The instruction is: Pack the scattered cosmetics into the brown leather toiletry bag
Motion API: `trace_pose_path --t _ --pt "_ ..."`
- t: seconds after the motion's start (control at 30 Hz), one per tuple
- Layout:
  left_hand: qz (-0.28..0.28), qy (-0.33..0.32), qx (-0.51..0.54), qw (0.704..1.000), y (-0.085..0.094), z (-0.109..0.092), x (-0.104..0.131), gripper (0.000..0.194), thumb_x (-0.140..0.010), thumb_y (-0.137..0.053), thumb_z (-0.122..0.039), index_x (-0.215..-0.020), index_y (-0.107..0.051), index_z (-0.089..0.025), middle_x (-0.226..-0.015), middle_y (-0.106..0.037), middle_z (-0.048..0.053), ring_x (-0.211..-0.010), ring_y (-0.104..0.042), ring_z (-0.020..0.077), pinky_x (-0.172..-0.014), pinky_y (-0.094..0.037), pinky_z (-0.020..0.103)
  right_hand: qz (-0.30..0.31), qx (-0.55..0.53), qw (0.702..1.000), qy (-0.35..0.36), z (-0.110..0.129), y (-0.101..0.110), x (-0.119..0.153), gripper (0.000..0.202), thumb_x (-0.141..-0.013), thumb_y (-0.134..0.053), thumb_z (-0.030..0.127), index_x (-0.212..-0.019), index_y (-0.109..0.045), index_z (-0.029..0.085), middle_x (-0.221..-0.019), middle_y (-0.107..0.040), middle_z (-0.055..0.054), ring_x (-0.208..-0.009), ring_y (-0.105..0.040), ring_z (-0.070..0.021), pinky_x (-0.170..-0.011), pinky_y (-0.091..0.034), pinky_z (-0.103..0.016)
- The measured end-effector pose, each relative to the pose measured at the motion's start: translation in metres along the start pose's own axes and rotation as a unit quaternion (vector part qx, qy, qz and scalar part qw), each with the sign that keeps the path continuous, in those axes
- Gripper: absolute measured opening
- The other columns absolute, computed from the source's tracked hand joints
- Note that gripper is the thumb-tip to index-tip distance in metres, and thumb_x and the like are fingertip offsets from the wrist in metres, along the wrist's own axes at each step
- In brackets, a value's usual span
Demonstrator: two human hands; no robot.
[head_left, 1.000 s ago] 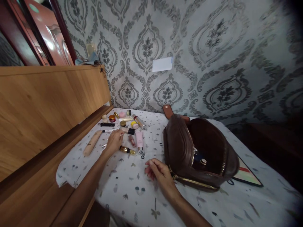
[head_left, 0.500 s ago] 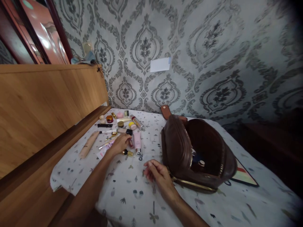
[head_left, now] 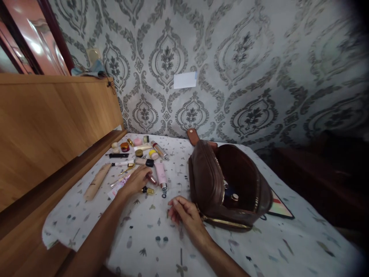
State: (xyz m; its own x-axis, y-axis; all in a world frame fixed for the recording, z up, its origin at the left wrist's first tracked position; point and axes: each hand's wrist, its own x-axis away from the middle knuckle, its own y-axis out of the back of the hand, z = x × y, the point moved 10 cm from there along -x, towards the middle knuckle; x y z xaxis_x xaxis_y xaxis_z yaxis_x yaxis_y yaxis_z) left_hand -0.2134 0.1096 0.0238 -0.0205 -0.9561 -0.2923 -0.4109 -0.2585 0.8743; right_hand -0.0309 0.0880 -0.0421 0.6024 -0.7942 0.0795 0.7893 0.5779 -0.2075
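My left hand reaches into a spread of cosmetics, its fingers closed at a small pinkish lip gloss tube. Just right of it lies a pink squeeze tube with a silver cap. A gold-capped black tube rests below the fingers, and a foundation bottle with a black cap lies beyond them. Nothing shows in my right hand, which hovers with loosely bent fingers, parted, left of the brown leather bag. The bag gapes, with a gold-topped item inside.
Left of my hand lie a beige tube and a black pen-like item. Several small jars, a yellow-lidded one among them, sit farther back. A wooden board borders the left; a flat colourful item pokes out behind the bag.
The whole view has shifted, moving the scene leftward. More of the lip gloss tube shows beside my left fingers. My right hand keeps nearly the same pose beside the bag.
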Motion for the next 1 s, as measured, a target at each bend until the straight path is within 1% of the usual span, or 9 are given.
trace_pose_path --t 0.27,0.33,0.43,0.5,0.57,0.7,0.8,0.87,1.0 --pt "-0.001 0.021 0.012 1.0 0.018 0.011 0.005 0.011 -0.083 -0.057 -0.018 -0.086 -0.066 -0.022 -0.086 -0.068 0.003 -0.082 -0.061 0.0214 -0.072 -0.043 0.029 0.003 -0.007 1.0 0.003 0.0 0.0 0.0 0.06 -0.072 -0.065 0.076 -0.08 -0.062 0.016 -0.06 -0.061 0.0 -0.048 -0.049 -0.0094 -0.048 -0.035 -0.021" --pt "0.001 0.029 0.022 0.999 0.022 0.015 0.007 0.012 -0.084 -0.058 -0.022 -0.089 -0.068 -0.021 -0.083 -0.069 0.002 -0.079 -0.062 0.0207 -0.069 -0.042 0.028 0.0 -0.008 1.0 0.005 -0.001 0.001 -0.001 0.059 -0.073 -0.065 0.074 -0.08 -0.062 0.016 -0.061 -0.062 0.0 -0.049 -0.049 -0.0093 -0.048 -0.035 -0.021" --pt "-0.007 0.038 0.063 0.997 0.027 0.017 0.008 0.02 -0.085 -0.058 -0.03 -0.099 -0.069 -0.02 -0.084 -0.069 0.002 -0.076 -0.06 0.02 -0.068 -0.041 0.028 0.002 -0.012 1.0 0.006 -0.001 0.0 0.0 0.057 -0.073 -0.066 0.073 -0.081 -0.062 0.017 -0.061 -0.062 0.0 -0.049 -0.05 -0.0097 -0.048 -0.036 -0.021" --pt "-0.012 0.034 0.112 0.993 0.027 0.011 0.007 0.026 -0.085 -0.058 -0.035 -0.103 -0.068 -0.019 -0.082 -0.068 0.002 -0.073 -0.058 0.0191 -0.066 -0.041 0.027 0.002 -0.018 1.0 0.008 0.001 0.0 0.0 0.057 -0.072 -0.066 0.073 -0.084 -0.061 0.017 -0.061 -0.063 0.001 -0.049 -0.05 -0.0097 -0.048 -0.036 -0.021" --pt "-0.002 0.022 0.164 0.986 0.022 0.0 0.007 0.027 -0.085 -0.058 -0.039 -0.1 -0.068 -0.018 -0.077 -0.065 0.0 -0.068 -0.056 0.0173 -0.063 -0.04 0.026 -0.004 -0.026 1.0 0.006 0.001 0.0 0.001 0.06 -0.071 -0.067 0.073 -0.092 -0.061 0.017 -0.061 -0.063 0.001 -0.049 -0.05 -0.0097 -0.047 -0.036 -0.021" --pt "0.065 -0.006 0.232 0.971 -0.001 -0.034 0.009 0.025 -0.084 -0.062 -0.04 -0.094 -0.068 -0.018 -0.074 -0.062 -0.002 -0.067 -0.054 0.0152 -0.06 -0.04 0.023 -0.014 -0.05 0.999 0.01 0.004 0.002 0.002 0.068 -0.069 -0.068 0.075 -0.107 -0.058 0.019 -0.067 -0.064 0.002 -0.049 -0.054 -0.0106 -0.045 -0.037 -0.021" --pt "0.102 -0.021 0.265 0.959 -0.015 -0.054 0.013 0.024 -0.085 -0.062 -0.04 -0.093 -0.069 -0.019 -0.076 -0.064 -0.001 -0.067 -0.054 0.0149 -0.061 -0.041 0.023 -0.008 -0.062 0.998 0.019 0.005 0.002 0.001 0.064 -0.07 -0.067 0.074 -0.103 -0.058 0.02 -0.069 -0.064 0.002 -0.05 -0.056 -0.0109 -0.045 -0.036 -0.021" --pt "0.109 -0.019 0.29 0.95 -0.019 -0.06 0.013 0.026 -0.084 -0.063 -0.041 -0.092 -0.069 -0.018 -0.078 -0.065 0.0 -0.068 -0.055 0.015 -0.061 -0.042 0.023 -0.005 -0.066 0.998 0.018 0.004 0.003 0.001 0.061 -0.071 -0.066 0.074 -0.098 -0.058 0.02 -0.069 -0.064 0.002 -0.05 -0.056 -0.0108 -0.045 -0.036 -0.021" --pt "0.108 -0.002 0.334 0.936 -0.019 -0.059 0.012 0.026 -0.08 -0.067 -0.04 -0.092 -0.069 -0.016 -0.081 -0.066 0.002 -0.073 -0.057 0.0162 -0.064 -0.044 0.024 -0.015 -0.07 0.997 0.015 0.003 0.005 0.0 0.059 -0.073 -0.064 0.074 -0.093 -0.058 0.019 -0.069 -0.064 0.001 -0.05 -0.056 -0.0101 -0.045 -0.036 -0.021"
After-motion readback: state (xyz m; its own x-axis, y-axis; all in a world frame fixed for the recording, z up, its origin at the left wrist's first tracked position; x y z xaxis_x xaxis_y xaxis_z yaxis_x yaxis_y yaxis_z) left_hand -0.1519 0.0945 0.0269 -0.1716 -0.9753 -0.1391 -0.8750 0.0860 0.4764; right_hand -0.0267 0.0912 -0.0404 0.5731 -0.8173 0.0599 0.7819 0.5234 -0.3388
